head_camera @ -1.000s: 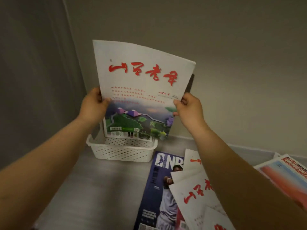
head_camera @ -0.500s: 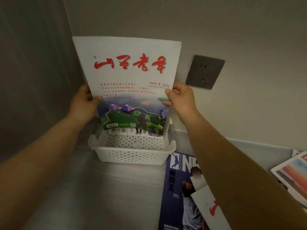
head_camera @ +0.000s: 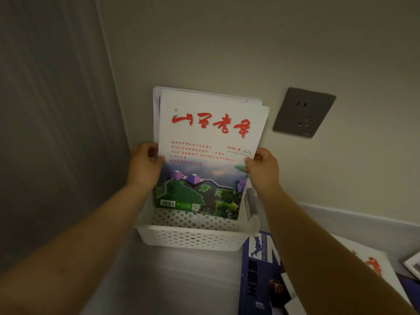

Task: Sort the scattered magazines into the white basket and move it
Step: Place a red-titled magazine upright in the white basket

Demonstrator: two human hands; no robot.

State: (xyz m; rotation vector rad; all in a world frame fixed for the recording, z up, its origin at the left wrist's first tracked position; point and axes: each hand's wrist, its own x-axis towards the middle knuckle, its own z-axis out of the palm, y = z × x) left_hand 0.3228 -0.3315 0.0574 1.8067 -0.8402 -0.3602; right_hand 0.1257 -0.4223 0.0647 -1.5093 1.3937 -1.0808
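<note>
A white magazine (head_camera: 211, 137) with red brush lettering and a green landscape picture stands upright inside the white perforated basket (head_camera: 191, 238), its lower edge down in the basket. Other white magazines stand behind it against the wall. My left hand (head_camera: 145, 165) grips its left edge and my right hand (head_camera: 261, 168) grips its right edge, thumbs on the cover. A dark blue basketball magazine (head_camera: 259, 276) lies on the surface to the right of the basket, and a white one with red lettering (head_camera: 372, 267) lies further right, partly hidden by my right arm.
The basket sits in the corner where a grey side panel (head_camera: 56, 133) meets the back wall. A grey wall socket (head_camera: 303, 112) is mounted right of the magazines. More magazine corners (head_camera: 412, 264) show at the right edge.
Both hands have lowered the magazine from above the basket down into it, in front of the ones standing there. The view has come closer to the basket.
</note>
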